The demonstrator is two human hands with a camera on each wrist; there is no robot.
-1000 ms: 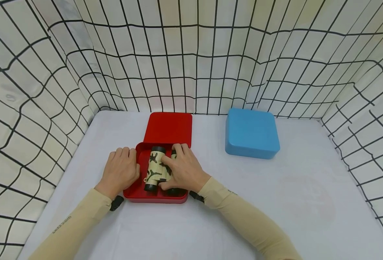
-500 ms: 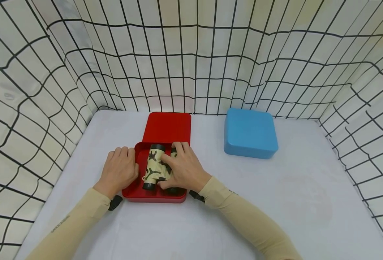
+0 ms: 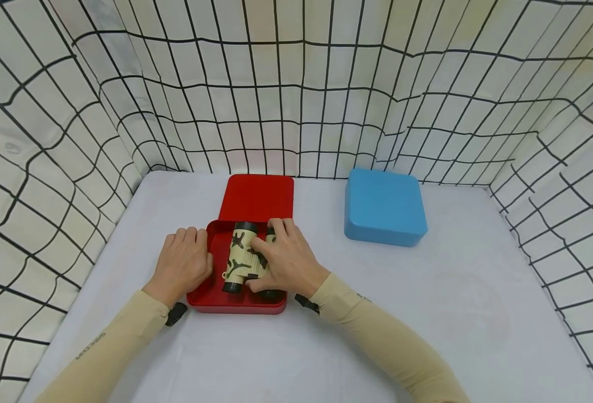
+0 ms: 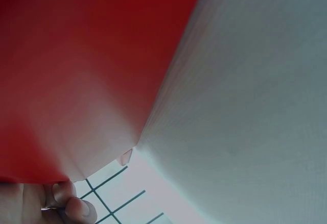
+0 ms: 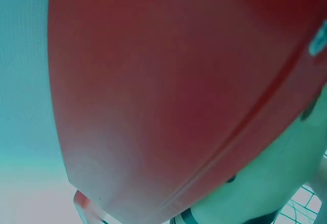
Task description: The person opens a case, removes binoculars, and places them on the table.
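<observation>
In the head view, camouflage-patterned binoculars (image 3: pixel 239 260) with black ends lie within the red box (image 3: pixel 236 308), whose lid (image 3: pixel 257 197) is laid back on the far side. My right hand (image 3: pixel 292 258) grips the right barrel, thumb on the near side and fingers over the far end; much of that barrel is hidden under it. At the box's left wall my left hand (image 3: pixel 183 263) holds the rim with bent fingers. The left wrist view shows those fingers (image 4: pixel 76 209) curled at the edge of the red wall (image 4: pixel 87 81). Part of a barrel (image 5: pixel 255 188) shows above the wall in the right wrist view.
A closed blue box (image 3: pixel 386 206) stands at the back right of the white table (image 3: pixel 427 313). White walls with a black grid (image 3: pixel 304 87) enclose the table at the back and both sides. A black wrist strap (image 3: pixel 177 314) shows below the left wrist.
The binoculars and my right hand have shifted slightly toward the far side of the red box. My left hand keeps its hold on the rim. The whole view has drifted a little.
</observation>
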